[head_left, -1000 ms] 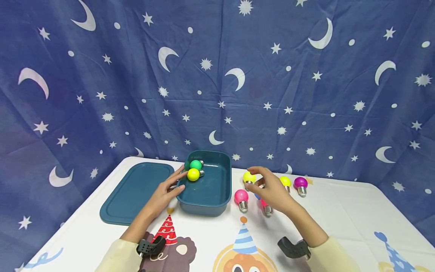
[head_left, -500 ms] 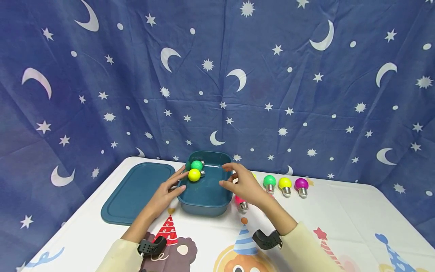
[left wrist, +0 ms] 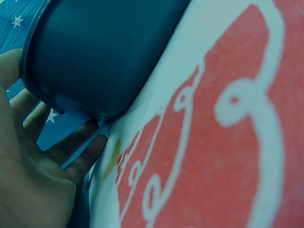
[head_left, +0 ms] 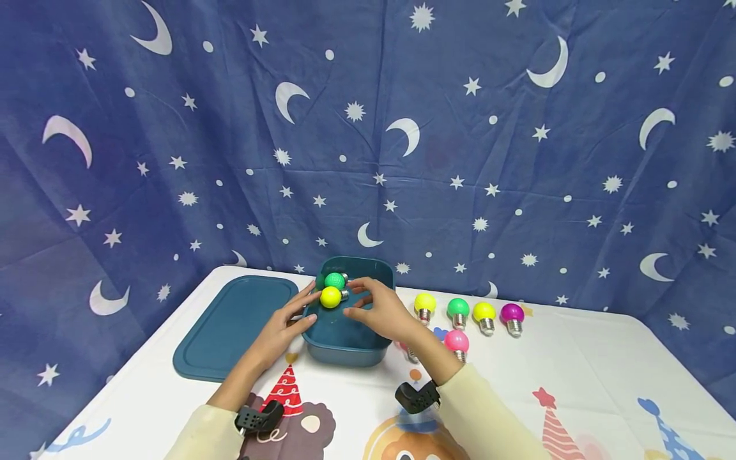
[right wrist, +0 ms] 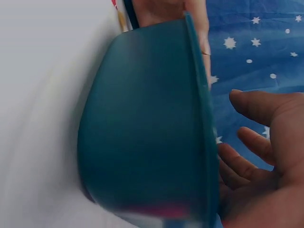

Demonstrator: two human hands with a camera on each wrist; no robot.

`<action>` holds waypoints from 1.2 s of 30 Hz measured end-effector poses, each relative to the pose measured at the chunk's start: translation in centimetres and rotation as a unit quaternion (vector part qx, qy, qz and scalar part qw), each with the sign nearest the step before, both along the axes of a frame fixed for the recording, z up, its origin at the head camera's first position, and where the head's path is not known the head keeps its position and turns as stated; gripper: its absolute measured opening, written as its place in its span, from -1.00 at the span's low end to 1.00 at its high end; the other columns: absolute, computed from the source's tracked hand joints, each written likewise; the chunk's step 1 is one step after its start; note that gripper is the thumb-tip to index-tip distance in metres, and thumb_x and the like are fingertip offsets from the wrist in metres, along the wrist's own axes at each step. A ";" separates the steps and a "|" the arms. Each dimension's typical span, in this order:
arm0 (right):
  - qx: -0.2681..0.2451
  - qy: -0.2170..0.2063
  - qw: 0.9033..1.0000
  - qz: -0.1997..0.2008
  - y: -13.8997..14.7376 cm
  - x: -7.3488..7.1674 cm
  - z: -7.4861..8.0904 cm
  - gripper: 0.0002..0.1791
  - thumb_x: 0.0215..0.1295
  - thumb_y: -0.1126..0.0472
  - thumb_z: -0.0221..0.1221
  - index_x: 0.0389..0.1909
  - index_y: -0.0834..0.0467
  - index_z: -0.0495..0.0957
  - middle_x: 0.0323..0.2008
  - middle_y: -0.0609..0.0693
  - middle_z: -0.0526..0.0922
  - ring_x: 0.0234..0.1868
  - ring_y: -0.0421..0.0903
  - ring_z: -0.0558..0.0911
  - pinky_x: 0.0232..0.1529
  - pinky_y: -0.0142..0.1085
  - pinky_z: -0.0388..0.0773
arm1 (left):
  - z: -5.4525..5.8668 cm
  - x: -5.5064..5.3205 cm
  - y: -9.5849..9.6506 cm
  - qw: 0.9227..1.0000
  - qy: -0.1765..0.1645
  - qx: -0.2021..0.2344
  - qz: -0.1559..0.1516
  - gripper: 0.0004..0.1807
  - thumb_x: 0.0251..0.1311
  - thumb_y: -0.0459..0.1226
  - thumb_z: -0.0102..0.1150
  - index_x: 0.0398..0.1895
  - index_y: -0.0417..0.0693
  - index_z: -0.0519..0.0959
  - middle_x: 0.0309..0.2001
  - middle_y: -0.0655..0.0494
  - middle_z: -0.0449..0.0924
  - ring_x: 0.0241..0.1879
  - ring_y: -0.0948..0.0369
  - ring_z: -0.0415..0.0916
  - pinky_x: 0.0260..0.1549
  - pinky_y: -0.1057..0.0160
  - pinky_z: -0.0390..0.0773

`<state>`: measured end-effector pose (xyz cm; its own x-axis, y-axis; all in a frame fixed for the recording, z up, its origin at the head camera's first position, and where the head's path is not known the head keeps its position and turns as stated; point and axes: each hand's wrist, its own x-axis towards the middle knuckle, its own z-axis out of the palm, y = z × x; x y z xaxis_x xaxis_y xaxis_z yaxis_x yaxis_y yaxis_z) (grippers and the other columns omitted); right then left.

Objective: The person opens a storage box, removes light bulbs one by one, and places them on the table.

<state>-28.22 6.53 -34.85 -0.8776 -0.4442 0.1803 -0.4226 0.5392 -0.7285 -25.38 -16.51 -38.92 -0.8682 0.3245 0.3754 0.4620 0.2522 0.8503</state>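
My left hand rests at the left rim of a teal plastic box, its fingers fairly straight; the left wrist view has fingertips at the outer wall. Inside the box, on its left side, lie a green light bulb and a yellow light bulb. My right hand hovers over the box's right half, fingers loosely bent and thumb apart. No object shows between the thumb and fingers in the right wrist view, where the hand is beside the box rim.
Right of the box stand a yellow bulb, a green bulb, another yellow bulb and a purple bulb. Nearer are a pink bulb and another, partly hidden by the right arm. A teal lid lies left of the box.
My right hand has moved left from above the bulbs, past the box's right rim, to over its inside. The left hand stays at the left rim. The bulbs keep their places.
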 end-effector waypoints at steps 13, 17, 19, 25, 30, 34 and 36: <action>0.045 0.005 0.999 0.001 -3.2 -1.8 -1.6 -0.42 0.19 0.21 0.31 0.24 0.17 0.40 0.21 0.09 0.46 0.18 0.10 0.46 0.16 0.00 0.42 | -2.9 -2.1 -0.7 1.000 0.014 -0.008 0.003 -0.48 0.36 -0.31 0.03 0.37 -0.21 0.29 0.48 -0.05 -0.01 0.43 -0.12 -0.07 0.22 -0.26 0.16; 0.058 0.003 0.998 -0.012 -3.8 -2.1 -2.2 -0.36 0.18 0.23 0.33 0.29 0.17 0.36 0.26 0.11 0.39 0.20 0.11 0.43 0.20 0.02 0.36 | -3.1 -2.2 -0.8 1.000 0.018 -0.007 0.000 -0.47 0.36 -0.24 0.04 0.37 -0.15 0.31 0.48 0.02 0.01 0.43 -0.07 -0.06 0.22 -0.24 0.17; 0.072 0.007 0.997 -0.016 -4.0 -2.2 -2.4 -0.35 0.18 0.22 0.33 0.29 0.17 0.35 0.29 0.12 0.36 0.24 0.10 0.40 0.24 0.02 0.32 | -3.0 -2.2 -0.8 1.000 0.018 -0.004 -0.002 -0.47 0.36 -0.22 0.05 0.37 -0.15 0.31 0.48 0.03 0.01 0.43 -0.06 -0.06 0.23 -0.24 0.17; 0.116 0.023 0.993 -0.008 -4.5 -2.6 -2.6 -0.35 0.18 0.24 0.32 0.30 0.18 0.35 0.34 0.13 0.30 0.32 0.09 0.31 0.30 0.01 0.22 | -2.9 -2.1 -0.9 1.000 0.019 -0.008 0.004 -0.46 0.37 -0.22 0.04 0.37 -0.17 0.30 0.48 0.03 0.01 0.43 -0.08 -0.06 0.22 -0.24 0.18; 0.140 0.024 0.990 0.002 -4.5 -2.8 -2.4 -0.37 0.21 0.35 0.25 0.32 0.18 0.32 0.34 0.13 0.31 0.30 0.07 0.34 0.30 -0.03 0.24 | -2.9 -2.0 -0.9 1.000 0.015 -0.002 0.003 -0.47 0.36 -0.22 0.05 0.37 -0.16 0.31 0.48 0.03 0.02 0.43 -0.06 -0.07 0.23 -0.24 0.17; 0.151 0.028 0.988 0.000 -4.2 -3.0 -2.4 -0.39 0.22 0.40 0.21 0.32 0.18 0.33 0.30 0.14 0.36 0.27 0.08 0.38 0.28 -0.03 0.27 | -3.0 -2.2 -0.8 1.000 0.014 0.001 0.003 -0.47 0.36 -0.22 0.06 0.36 -0.15 0.32 0.48 0.05 0.02 0.44 -0.05 -0.07 0.23 -0.23 0.16; 0.152 0.028 0.988 0.000 -4.0 -3.1 -2.3 -0.41 0.22 0.40 0.21 0.30 0.18 0.35 0.29 0.14 0.38 0.27 0.08 0.39 0.27 -0.02 0.28 | -3.0 -2.2 -0.8 1.000 0.011 0.000 0.005 -0.47 0.36 -0.22 0.06 0.36 -0.15 0.32 0.48 0.06 0.03 0.44 -0.05 -0.07 0.24 -0.23 0.16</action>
